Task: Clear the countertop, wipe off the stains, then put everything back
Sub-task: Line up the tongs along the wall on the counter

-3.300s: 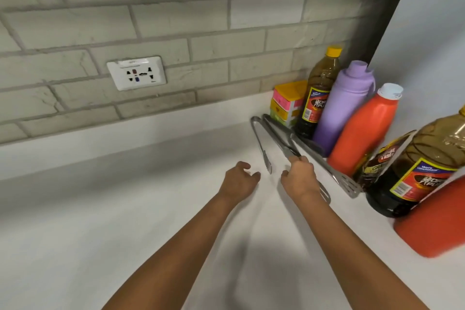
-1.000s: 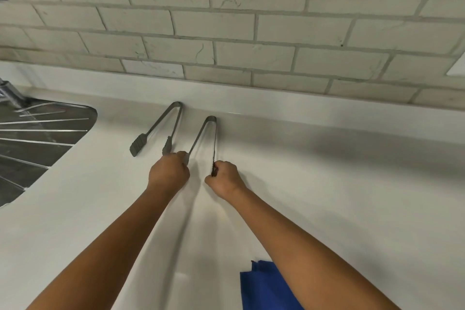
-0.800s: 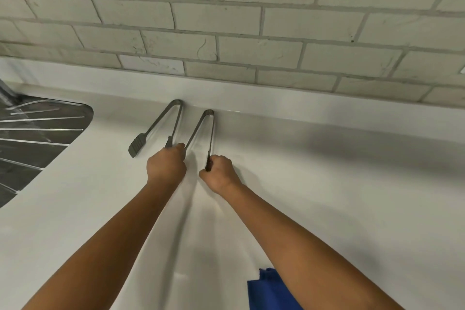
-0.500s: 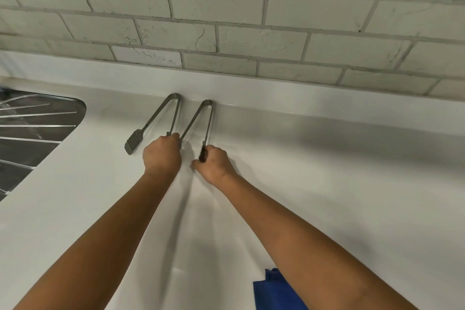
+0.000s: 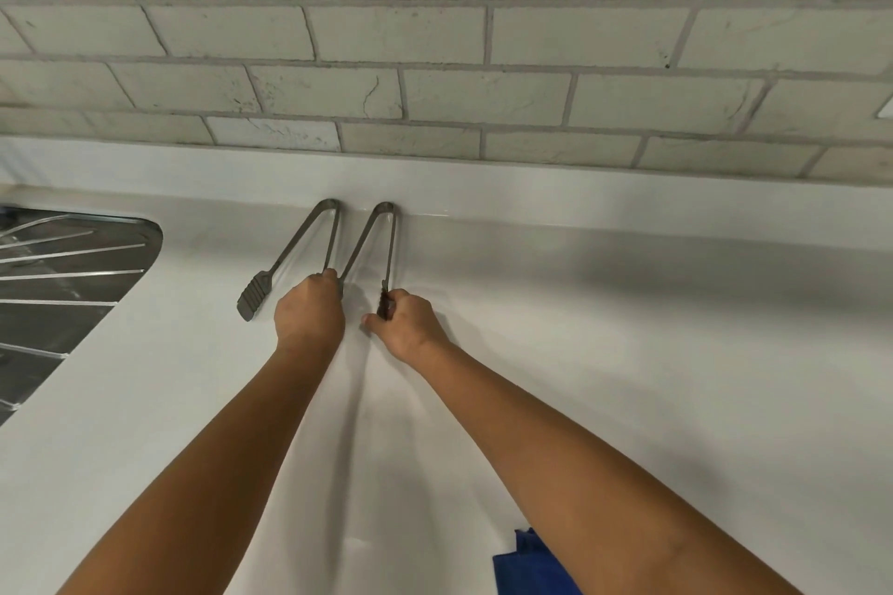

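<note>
A wall of pale grey-green brick-shaped tiles (image 5: 435, 34) with darker grout lines fills the upper part of the view, from 9 o'clock across to 3 o'clock; several tiles carry thin dark veins and small specks. Below it runs a low white upstand (image 5: 628, 203), meeting the white table (image 5: 676, 377) that spreads across the middle and down to 6 o'clock. At 9 o'clock a ribbed steel draining board (image 5: 63, 285) with a rounded corner is set into the table. Soft light leaves a grey band of shadow along the upstand's foot towards 3 o'clock.
</note>
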